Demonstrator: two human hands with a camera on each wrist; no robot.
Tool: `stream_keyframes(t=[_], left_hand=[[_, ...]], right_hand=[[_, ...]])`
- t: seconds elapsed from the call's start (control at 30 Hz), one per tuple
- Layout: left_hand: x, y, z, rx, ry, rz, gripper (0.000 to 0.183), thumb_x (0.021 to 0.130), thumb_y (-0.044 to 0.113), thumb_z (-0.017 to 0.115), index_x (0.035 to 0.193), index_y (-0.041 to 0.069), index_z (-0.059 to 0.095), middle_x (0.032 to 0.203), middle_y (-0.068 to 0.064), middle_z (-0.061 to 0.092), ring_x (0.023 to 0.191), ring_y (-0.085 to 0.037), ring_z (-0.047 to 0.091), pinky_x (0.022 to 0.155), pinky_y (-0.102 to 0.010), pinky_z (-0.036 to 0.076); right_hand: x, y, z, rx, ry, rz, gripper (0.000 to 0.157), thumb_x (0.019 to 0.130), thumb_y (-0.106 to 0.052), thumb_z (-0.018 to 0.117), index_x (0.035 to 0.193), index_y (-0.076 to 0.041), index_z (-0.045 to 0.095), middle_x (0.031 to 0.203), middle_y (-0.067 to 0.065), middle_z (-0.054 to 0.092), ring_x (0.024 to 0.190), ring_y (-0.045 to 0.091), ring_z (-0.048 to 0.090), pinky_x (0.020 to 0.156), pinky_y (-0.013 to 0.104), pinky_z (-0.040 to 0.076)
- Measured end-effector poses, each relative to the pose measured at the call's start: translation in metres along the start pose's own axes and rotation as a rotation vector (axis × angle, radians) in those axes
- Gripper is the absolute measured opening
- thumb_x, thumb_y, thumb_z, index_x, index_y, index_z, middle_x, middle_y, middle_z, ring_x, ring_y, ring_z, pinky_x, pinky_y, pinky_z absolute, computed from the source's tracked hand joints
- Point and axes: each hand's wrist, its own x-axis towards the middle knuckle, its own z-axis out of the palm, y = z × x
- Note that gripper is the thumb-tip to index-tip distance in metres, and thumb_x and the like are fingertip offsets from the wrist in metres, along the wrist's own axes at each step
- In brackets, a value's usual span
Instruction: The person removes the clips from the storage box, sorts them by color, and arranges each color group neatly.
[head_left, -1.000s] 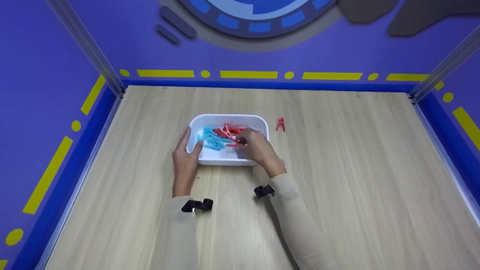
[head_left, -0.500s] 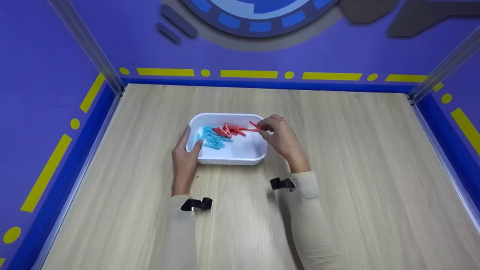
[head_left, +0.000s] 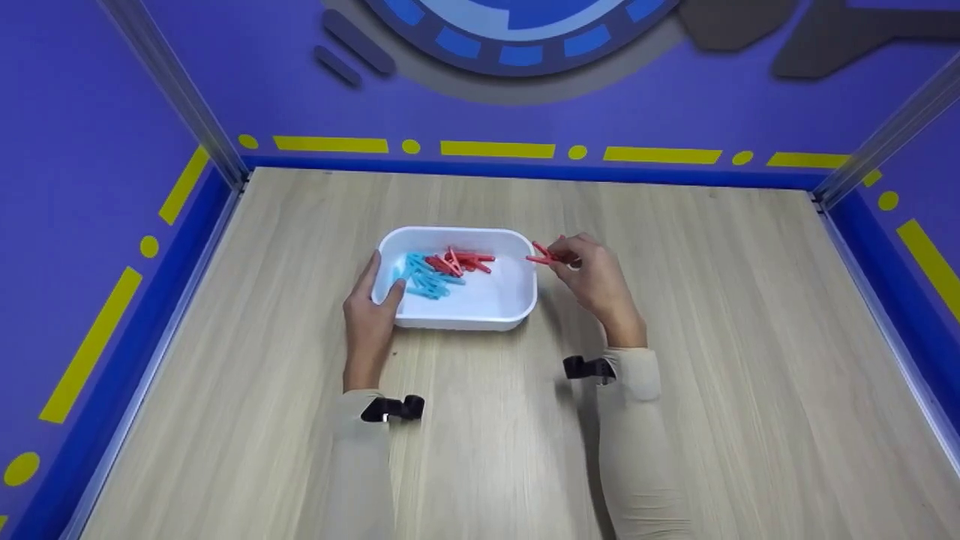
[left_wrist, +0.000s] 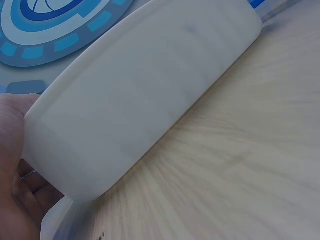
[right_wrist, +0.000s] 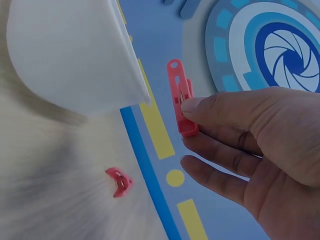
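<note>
My left hand (head_left: 367, 322) grips the left end of a white plastic tray (head_left: 517, 300), thumb over the rim and fingers along the outside wall. Inside the tray lie several light blue clothespins (head_left: 429, 283) on the left and several red clothespins (head_left: 469, 261) at the back middle. Just past the tray's right rim, my right hand (head_left: 600, 283) pinches one red clothespin (right_wrist: 187, 126) between thumb and fingers, held above the table. Another red clothespin (right_wrist: 124, 183) rests on the table; in the head view my right hand mostly hides it.
A wood-grain table (head_left: 735, 360) carries the tray. Blue printed panels (head_left: 495, 112) stand behind it and on both sides, joined by metal corner posts (head_left: 187, 90). Each wrist wears a black camera mount (head_left: 394, 409).
My right hand has lifted a red clothespin out of the tray and carried it right, past the rim. The left hand and tray have stayed in place.
</note>
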Motion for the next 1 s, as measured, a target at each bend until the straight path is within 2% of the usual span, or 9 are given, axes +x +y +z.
stream_keyframes(t=[0.17, 0.4, 0.73, 1.0], left_hand=[[-0.001, -0.001, -0.001, -0.002, -0.001, -0.003, 0.069, 0.105, 0.025, 0.07, 0.165, 0.016, 0.039, 0.169, -0.001, 0.037, 0.158, -0.017, 0.028, 0.127, -0.035, 0.025], [0.0, -0.003, -0.001, -0.016, -0.003, 0.017, 0.069, 0.104, 0.023, 0.071, 0.165, 0.013, 0.04, 0.169, -0.003, 0.039, 0.157, -0.017, 0.029, 0.127, -0.033, 0.024], [-0.002, -0.001, 0.0, -0.012, -0.01, -0.024, 0.069, 0.105, 0.027, 0.069, 0.166, 0.018, 0.038, 0.17, 0.001, 0.036, 0.158, -0.016, 0.026, 0.127, -0.035, 0.024], [-0.001, 0.001, 0.0, -0.012, -0.005, -0.011, 0.067, 0.106, 0.025, 0.068, 0.165, 0.017, 0.039, 0.169, 0.002, 0.036, 0.157, -0.013, 0.027, 0.127, -0.032, 0.024]], right_hand=[[-0.004, 0.011, -0.004, 0.015, 0.031, 0.01, 0.021, 0.094, 0.005, 0.077, 0.115, 0.004, 0.077, 0.109, 0.017, 0.071, 0.1, 0.03, 0.069, 0.092, 0.045, 0.06], [-0.005, 0.028, -0.015, -0.046, 0.032, 0.013, 0.019, 0.094, 0.005, 0.077, 0.113, 0.004, 0.076, 0.108, 0.018, 0.071, 0.098, 0.031, 0.068, 0.09, 0.047, 0.061], [0.007, 0.056, -0.035, -0.071, -0.008, 0.01, 0.019, 0.096, 0.006, 0.074, 0.115, 0.008, 0.074, 0.109, 0.023, 0.07, 0.101, 0.036, 0.069, 0.091, 0.052, 0.059], [0.018, 0.077, -0.035, -0.109, -0.031, 0.057, 0.019, 0.096, 0.005, 0.073, 0.115, 0.009, 0.073, 0.11, 0.024, 0.07, 0.101, 0.037, 0.069, 0.091, 0.051, 0.058]])
